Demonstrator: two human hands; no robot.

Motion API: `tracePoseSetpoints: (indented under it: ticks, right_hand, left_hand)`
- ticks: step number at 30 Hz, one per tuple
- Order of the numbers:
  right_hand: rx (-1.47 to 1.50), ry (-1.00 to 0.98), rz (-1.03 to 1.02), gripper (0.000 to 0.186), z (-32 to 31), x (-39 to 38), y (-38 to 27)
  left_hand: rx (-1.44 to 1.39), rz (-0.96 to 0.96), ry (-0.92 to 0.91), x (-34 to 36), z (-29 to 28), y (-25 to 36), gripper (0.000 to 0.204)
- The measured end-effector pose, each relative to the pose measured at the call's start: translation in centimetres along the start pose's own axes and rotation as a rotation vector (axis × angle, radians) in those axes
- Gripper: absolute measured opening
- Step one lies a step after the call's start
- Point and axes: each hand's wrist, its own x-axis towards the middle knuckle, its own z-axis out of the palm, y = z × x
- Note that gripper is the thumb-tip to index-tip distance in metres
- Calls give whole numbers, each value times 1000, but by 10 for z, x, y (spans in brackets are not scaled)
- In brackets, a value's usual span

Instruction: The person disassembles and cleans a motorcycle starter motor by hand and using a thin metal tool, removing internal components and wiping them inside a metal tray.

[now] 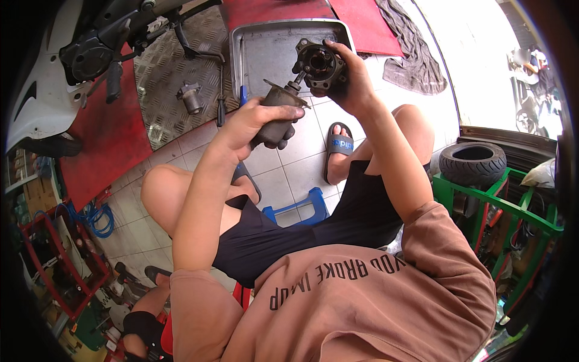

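My left hand (256, 117) grips a dark cylindrical motor body (278, 114) with a short shaft sticking out toward the upper right. My right hand (353, 81) holds a round black metal housing (319, 65) with a hollow centre, right at the tip of that shaft. Both parts are held in the air above a grey metal tray (265, 51) on the tiled floor. I am sitting low with my knees apart.
A motor scooter (66, 66) stands at the upper left on a checker plate with a small metal part (191, 96) and a screwdriver (221, 108). A grey rag (416, 54) lies upper right. A tyre (472, 163) rests on a green rack. A blue stool (298, 208) is under me.
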Motion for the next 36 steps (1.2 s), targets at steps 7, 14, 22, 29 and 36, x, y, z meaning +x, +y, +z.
tracePoseSetpoints:
  ticks: [7,14,22,29,36]
  right_hand:
    - [35,-27,53,34,-3,4,4]
    - [-93,4,-16,29,-3,2,4]
    - [-214,65,-136,37,-2,4,2]
    - [-183,139,-182,31,2,4,7]
    - [-223,126,-195,28,8,-2,2]
  left_hand:
    - [-5,2,-49,0,-2,0,27]
    - [-19,-10,-21,-4,-10,2,25]
    - [-46,20,-13,-7,-8,4,27]
    - [-24,35,-6,-6,-8,3,28]
    - [-2,42,17,-6,-6,3,27]
